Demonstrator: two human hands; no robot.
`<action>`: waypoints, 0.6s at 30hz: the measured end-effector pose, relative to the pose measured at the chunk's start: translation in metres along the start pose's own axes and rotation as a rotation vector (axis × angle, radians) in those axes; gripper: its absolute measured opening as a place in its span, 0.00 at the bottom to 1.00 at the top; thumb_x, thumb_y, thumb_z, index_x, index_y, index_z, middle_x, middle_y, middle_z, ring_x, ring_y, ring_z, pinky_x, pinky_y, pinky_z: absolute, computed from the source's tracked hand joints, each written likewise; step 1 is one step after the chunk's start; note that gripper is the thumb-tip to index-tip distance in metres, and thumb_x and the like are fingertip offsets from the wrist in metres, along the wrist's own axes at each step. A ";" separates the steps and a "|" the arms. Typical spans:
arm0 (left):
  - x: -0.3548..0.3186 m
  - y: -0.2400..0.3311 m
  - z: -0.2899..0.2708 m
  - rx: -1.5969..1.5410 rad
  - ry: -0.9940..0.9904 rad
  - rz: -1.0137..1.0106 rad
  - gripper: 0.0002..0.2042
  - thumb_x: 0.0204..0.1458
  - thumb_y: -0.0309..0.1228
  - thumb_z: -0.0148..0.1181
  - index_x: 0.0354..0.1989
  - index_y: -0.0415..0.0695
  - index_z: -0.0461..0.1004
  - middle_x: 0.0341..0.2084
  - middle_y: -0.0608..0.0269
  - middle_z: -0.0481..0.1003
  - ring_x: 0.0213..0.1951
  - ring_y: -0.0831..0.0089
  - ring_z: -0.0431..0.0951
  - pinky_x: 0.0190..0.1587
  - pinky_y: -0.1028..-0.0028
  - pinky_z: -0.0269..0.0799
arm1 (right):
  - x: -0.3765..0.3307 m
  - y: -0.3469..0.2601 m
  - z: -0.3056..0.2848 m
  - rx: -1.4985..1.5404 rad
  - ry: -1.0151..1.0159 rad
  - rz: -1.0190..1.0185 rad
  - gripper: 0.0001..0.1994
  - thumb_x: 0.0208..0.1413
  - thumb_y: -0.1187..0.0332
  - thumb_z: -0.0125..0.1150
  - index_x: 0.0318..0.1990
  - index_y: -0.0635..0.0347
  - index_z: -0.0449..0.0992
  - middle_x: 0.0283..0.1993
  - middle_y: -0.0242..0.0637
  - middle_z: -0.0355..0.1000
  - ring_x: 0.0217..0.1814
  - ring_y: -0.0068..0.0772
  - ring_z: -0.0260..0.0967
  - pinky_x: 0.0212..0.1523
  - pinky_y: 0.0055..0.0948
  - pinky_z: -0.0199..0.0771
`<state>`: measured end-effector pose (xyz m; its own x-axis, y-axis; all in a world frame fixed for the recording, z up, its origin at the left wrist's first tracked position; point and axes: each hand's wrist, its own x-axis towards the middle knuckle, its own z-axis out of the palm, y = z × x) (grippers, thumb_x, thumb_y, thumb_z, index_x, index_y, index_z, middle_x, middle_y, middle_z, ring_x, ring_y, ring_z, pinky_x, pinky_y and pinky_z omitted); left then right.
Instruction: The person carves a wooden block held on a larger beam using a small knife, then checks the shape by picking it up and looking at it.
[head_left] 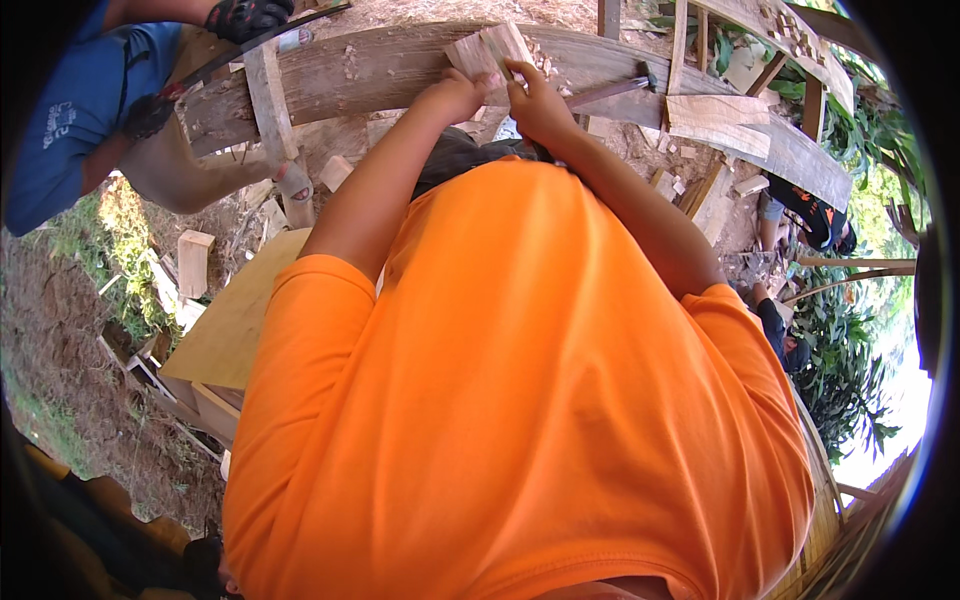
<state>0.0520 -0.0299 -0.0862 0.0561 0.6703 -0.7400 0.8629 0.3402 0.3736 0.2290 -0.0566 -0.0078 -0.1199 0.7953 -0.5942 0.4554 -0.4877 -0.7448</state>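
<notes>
Wood is everywhere around me: a long curved plank (400, 70), grey and rough, runs across the ground of dry earth and wood chips, outdoors with green leaves to the right of it. On top of this plank sits a small pale wooden block (490, 50), square-cut with a fresh clean face. My left hand (462, 92) presses against the block from the near side, fingers curled together on it. My right hand (537, 100), just beside the block, is closed around the handle of a hammer (610, 90) (its dark head lies further right along the plank). At the left end of the plank another person in a blue shirt (70, 120) bends over. My orange shirt (520, 400) hides the rest.
</notes>
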 end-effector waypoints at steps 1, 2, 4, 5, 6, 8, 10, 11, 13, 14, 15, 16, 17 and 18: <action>0.000 0.002 -0.001 0.002 -0.029 0.011 0.55 0.62 0.71 0.36 0.65 0.14 0.50 0.49 0.28 0.76 0.53 0.44 0.79 0.58 0.55 0.71 | 0.014 -0.010 0.000 0.073 -0.010 0.051 0.22 0.72 0.61 0.50 0.72 0.45 0.65 0.23 0.33 0.68 0.16 0.25 0.65 0.18 0.31 0.69; -0.001 0.004 -0.003 0.010 -0.060 0.021 0.54 0.64 0.69 0.35 0.65 0.13 0.48 0.56 0.24 0.74 0.61 0.41 0.76 0.65 0.54 0.68 | 0.030 -0.025 -0.001 0.151 -0.022 0.104 0.22 0.72 0.61 0.50 0.72 0.45 0.66 0.24 0.34 0.69 0.17 0.24 0.65 0.18 0.30 0.69; -0.010 0.009 -0.005 0.037 -0.033 0.012 0.53 0.64 0.68 0.36 0.65 0.14 0.49 0.56 0.24 0.73 0.61 0.39 0.75 0.65 0.54 0.68 | 0.051 -0.044 -0.005 0.187 -0.023 0.131 0.22 0.73 0.61 0.50 0.72 0.43 0.66 0.28 0.37 0.71 0.20 0.24 0.65 0.19 0.29 0.70; -0.014 0.009 -0.006 0.043 -0.022 0.007 0.53 0.64 0.68 0.36 0.65 0.14 0.49 0.56 0.24 0.73 0.62 0.38 0.75 0.65 0.53 0.68 | 0.049 -0.050 -0.010 0.177 -0.027 0.115 0.22 0.73 0.61 0.50 0.72 0.44 0.65 0.27 0.35 0.70 0.19 0.23 0.65 0.19 0.28 0.69; -0.013 0.008 -0.011 0.005 -0.049 0.005 0.52 0.64 0.67 0.36 0.65 0.15 0.49 0.57 0.23 0.73 0.62 0.38 0.75 0.65 0.53 0.68 | 0.042 -0.054 -0.015 0.166 -0.029 0.100 0.23 0.73 0.61 0.50 0.72 0.44 0.65 0.26 0.34 0.69 0.19 0.22 0.65 0.19 0.28 0.69; -0.018 0.010 -0.013 -0.096 -0.111 -0.007 0.51 0.65 0.67 0.37 0.65 0.16 0.50 0.57 0.23 0.72 0.62 0.38 0.75 0.65 0.53 0.68 | 0.016 -0.048 -0.028 0.121 -0.092 0.139 0.23 0.73 0.61 0.50 0.73 0.46 0.64 0.25 0.32 0.68 0.19 0.21 0.63 0.18 0.27 0.68; -0.022 0.011 -0.012 -0.098 -0.079 -0.023 0.51 0.64 0.68 0.36 0.65 0.17 0.53 0.58 0.23 0.72 0.63 0.39 0.74 0.66 0.54 0.67 | -0.006 -0.041 -0.032 0.091 -0.128 0.169 0.23 0.73 0.61 0.50 0.73 0.47 0.64 0.23 0.30 0.67 0.18 0.20 0.62 0.18 0.27 0.66; -0.023 0.013 -0.011 -0.096 -0.067 -0.027 0.51 0.64 0.69 0.35 0.65 0.18 0.55 0.58 0.22 0.71 0.63 0.39 0.73 0.66 0.55 0.67 | -0.016 -0.033 -0.031 0.088 -0.130 0.183 0.23 0.73 0.61 0.50 0.73 0.47 0.64 0.23 0.29 0.66 0.17 0.20 0.62 0.18 0.26 0.66; -0.024 0.017 -0.012 -0.104 -0.087 -0.056 0.51 0.64 0.69 0.34 0.65 0.18 0.54 0.58 0.23 0.72 0.64 0.39 0.73 0.66 0.55 0.67 | -0.022 -0.028 -0.033 0.083 -0.117 0.216 0.24 0.70 0.62 0.53 0.71 0.52 0.68 0.22 0.34 0.72 0.15 0.27 0.66 0.21 0.33 0.70; -0.023 0.018 -0.014 -0.106 -0.096 -0.070 0.51 0.64 0.69 0.34 0.65 0.19 0.54 0.57 0.23 0.72 0.64 0.39 0.73 0.66 0.54 0.67 | -0.024 -0.028 -0.034 0.071 -0.124 0.226 0.24 0.70 0.62 0.53 0.71 0.52 0.68 0.23 0.35 0.72 0.17 0.27 0.67 0.22 0.33 0.71; -0.023 0.018 -0.015 -0.105 -0.100 -0.057 0.51 0.64 0.69 0.34 0.65 0.18 0.53 0.57 0.23 0.72 0.63 0.39 0.73 0.66 0.54 0.67 | -0.026 -0.028 -0.036 0.060 -0.130 0.235 0.23 0.70 0.62 0.54 0.71 0.51 0.68 0.23 0.36 0.72 0.18 0.28 0.68 0.24 0.33 0.71; -0.023 0.017 -0.016 -0.105 -0.103 -0.046 0.51 0.64 0.69 0.34 0.65 0.18 0.53 0.57 0.23 0.72 0.63 0.38 0.73 0.66 0.54 0.67 | -0.027 -0.027 -0.037 0.049 -0.140 0.244 0.23 0.70 0.62 0.54 0.70 0.51 0.68 0.24 0.37 0.73 0.19 0.29 0.69 0.25 0.33 0.71; -0.023 0.016 -0.016 -0.105 -0.106 -0.035 0.51 0.65 0.69 0.33 0.65 0.17 0.52 0.57 0.23 0.72 0.63 0.38 0.73 0.65 0.54 0.67 | -0.025 -0.020 -0.035 0.019 -0.114 0.197 0.23 0.70 0.62 0.54 0.70 0.50 0.69 0.25 0.38 0.73 0.21 0.30 0.70 0.27 0.34 0.72; -0.023 0.016 -0.017 -0.106 -0.118 -0.038 0.52 0.65 0.69 0.33 0.65 0.17 0.52 0.57 0.23 0.72 0.63 0.38 0.74 0.65 0.54 0.67 | -0.022 -0.008 -0.031 -0.010 -0.089 0.150 0.23 0.70 0.62 0.54 0.70 0.50 0.69 0.26 0.40 0.73 0.23 0.31 0.72 0.29 0.35 0.73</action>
<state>0.0557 -0.0289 -0.0533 0.0888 0.5755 -0.8130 0.8082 0.4355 0.3965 0.2552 -0.0592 0.0205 -0.1277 0.6786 -0.7233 0.4829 -0.5945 -0.6430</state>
